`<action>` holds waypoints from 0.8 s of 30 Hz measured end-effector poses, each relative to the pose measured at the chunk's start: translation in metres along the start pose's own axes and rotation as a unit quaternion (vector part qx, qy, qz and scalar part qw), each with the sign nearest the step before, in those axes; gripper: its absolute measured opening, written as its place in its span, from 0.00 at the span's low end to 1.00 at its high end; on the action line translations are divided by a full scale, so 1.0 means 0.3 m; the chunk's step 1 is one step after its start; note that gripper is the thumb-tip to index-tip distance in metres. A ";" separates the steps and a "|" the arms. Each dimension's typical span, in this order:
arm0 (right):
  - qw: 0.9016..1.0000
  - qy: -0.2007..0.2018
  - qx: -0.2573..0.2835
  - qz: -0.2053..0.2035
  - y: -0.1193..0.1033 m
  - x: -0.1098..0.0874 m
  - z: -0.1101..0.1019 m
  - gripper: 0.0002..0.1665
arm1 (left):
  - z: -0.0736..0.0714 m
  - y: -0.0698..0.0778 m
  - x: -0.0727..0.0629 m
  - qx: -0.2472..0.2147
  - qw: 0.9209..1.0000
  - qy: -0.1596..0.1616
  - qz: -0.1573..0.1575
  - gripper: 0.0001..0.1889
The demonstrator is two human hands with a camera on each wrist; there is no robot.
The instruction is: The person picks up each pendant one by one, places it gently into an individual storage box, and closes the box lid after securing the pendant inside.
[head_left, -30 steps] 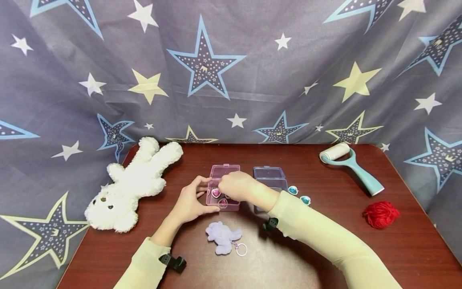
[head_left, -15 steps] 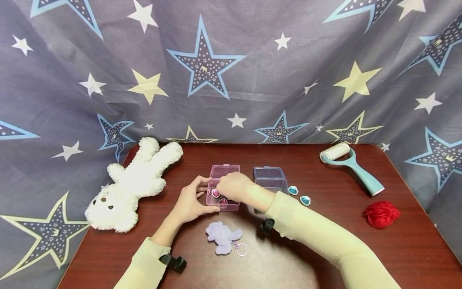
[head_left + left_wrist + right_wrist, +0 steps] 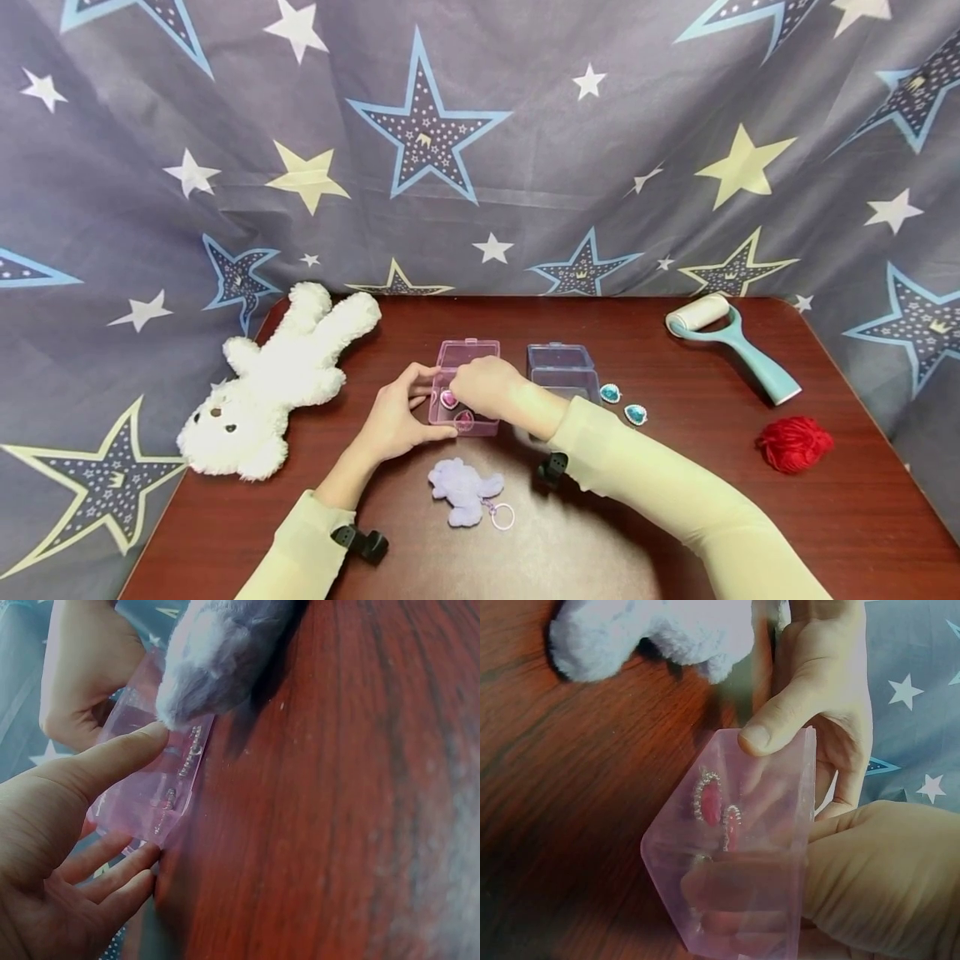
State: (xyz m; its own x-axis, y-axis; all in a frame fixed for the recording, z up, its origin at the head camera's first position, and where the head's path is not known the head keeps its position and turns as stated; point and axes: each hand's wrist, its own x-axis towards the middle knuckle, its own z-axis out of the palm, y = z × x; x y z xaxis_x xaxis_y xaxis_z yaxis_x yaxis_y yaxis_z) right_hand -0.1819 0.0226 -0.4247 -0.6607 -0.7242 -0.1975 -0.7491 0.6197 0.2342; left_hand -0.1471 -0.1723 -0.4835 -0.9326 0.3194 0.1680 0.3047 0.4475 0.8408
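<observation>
My left hand (image 3: 393, 423) holds an open, see-through pink box (image 3: 487, 427) between thumb and fingers at its left side. Inside lie pink gem pieces with silver beaded edges; one pink gem piece (image 3: 710, 801) shows through the wall. My right hand (image 3: 491, 388) reaches down into the box, its fingers curled. Silver glints beside these fingertips suggest another gem piece in their pinch, mostly hidden. Right of it stands an open, see-through blue box (image 3: 560, 358), partly behind my right wrist. Two blue gem pieces (image 3: 611, 393) lie on the table beside that box.
A lilac plush keyring (image 3: 461, 492) lies in front of the pink box. A white teddy bear (image 3: 273, 375) lies at the left. At the right are a lint roller (image 3: 738, 343) and red yarn (image 3: 795, 444). A star-patterned curtain (image 3: 517, 167) hangs behind the table.
My right forearm has shifted slightly left, while the fingers stay inside the pink box. The left hand keeps its hold on the box.
</observation>
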 end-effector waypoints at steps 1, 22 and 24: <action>1.000 0.000 0.002 0.002 0.001 0.000 0.000 0.08 | 0.000 0.001 0.001 0.001 1.000 0.000 -0.002 0.43; 1.000 -0.003 0.006 0.011 0.003 -0.007 -0.023 0.07 | 0.001 0.003 -0.002 0.005 1.000 0.001 0.004 0.43; 1.000 -0.006 0.017 0.000 0.012 -0.013 -0.033 0.06 | 0.002 0.004 -0.003 0.002 1.000 0.001 0.004 0.42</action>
State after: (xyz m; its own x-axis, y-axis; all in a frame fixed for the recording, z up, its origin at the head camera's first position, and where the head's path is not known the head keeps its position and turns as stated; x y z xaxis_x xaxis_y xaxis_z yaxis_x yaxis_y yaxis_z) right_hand -0.1816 0.0249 -0.4137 -0.6607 -0.7207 -0.2098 -0.7505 0.6295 0.2013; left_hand -0.1460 -0.1716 -0.4829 -0.9303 0.3217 0.1762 0.3133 0.4475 0.8376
